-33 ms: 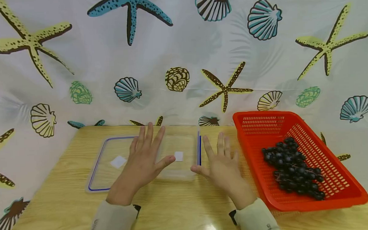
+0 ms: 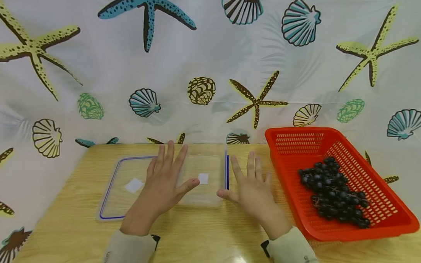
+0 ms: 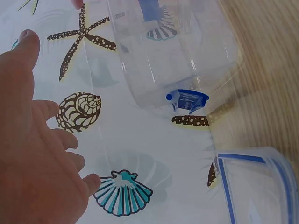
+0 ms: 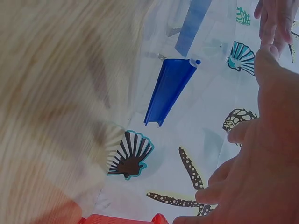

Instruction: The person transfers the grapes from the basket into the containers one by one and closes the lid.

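Both bare hands hover over the table with their fingers spread, holding nothing. The left hand [image 2: 163,185] overlaps a clear plastic container [image 2: 199,197] and the right edge of its flat lid [image 2: 112,206], hiding part of each. Beside the container's right side is the right hand [image 2: 256,195], its thumb tip close to that wall. The lid has a blue seal, and a small white square shows on both lid and container. A blue clip [image 4: 170,91] juts from the container's side in the right wrist view; another blue clip [image 3: 189,100] shows in the left wrist view.
At the right stands a red plastic basket [image 2: 287,183] with slotted walls, holding a bunch of dark grapes [image 2: 334,193]. Behind the wooden table [image 2: 200,240] hangs a white cloth [image 2: 201,58] printed with shells and starfish.
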{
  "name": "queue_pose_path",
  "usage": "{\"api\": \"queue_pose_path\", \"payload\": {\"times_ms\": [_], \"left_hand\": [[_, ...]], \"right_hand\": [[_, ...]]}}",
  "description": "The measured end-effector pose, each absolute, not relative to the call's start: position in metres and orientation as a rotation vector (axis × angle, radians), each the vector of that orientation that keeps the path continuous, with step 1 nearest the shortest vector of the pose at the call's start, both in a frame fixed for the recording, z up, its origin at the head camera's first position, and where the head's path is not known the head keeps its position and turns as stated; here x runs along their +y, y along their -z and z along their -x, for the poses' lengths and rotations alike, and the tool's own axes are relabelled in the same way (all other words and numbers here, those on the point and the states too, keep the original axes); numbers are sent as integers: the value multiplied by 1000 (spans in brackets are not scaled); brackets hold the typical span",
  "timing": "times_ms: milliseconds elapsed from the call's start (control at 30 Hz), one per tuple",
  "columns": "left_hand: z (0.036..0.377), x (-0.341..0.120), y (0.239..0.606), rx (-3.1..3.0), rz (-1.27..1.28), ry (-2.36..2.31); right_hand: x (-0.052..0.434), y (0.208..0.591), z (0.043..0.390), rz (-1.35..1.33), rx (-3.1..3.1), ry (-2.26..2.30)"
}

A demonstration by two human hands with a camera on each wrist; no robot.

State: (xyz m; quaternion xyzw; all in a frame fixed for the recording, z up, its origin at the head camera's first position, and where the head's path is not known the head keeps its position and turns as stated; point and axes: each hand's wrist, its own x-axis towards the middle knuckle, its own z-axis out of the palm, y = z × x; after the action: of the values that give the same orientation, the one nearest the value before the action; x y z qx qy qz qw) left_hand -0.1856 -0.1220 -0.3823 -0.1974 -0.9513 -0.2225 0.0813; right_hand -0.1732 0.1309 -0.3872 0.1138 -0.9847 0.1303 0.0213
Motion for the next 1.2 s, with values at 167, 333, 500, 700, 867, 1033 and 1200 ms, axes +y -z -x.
{"api": "queue_pose_path", "payload": {"times_ms": [167,333,500,700,867,1033,1200], "left_hand": [[188,-120,386,-2837,603,691],[191,-120,399,-2856,608,751],[196,-120,413,-2900,595,817],[196,-113,420,-2998,594,909],[192,-110,413,-3096,579,1064],[194,-111,408,-3080,586,1030],[202,-115,416,-3055,617,988]], "right_hand": [[131,386,172,-349,-3035,-424],[130,379,169,-361,-3005,-419],[133,357,159,-378,-2967,-440],[155,322,139,-362,-2919,-526],[182,297,124,-389,-2979,-499],[218,273,122,-426,-3068,-453],[254,268,146,-424,-3134,-403]]}}
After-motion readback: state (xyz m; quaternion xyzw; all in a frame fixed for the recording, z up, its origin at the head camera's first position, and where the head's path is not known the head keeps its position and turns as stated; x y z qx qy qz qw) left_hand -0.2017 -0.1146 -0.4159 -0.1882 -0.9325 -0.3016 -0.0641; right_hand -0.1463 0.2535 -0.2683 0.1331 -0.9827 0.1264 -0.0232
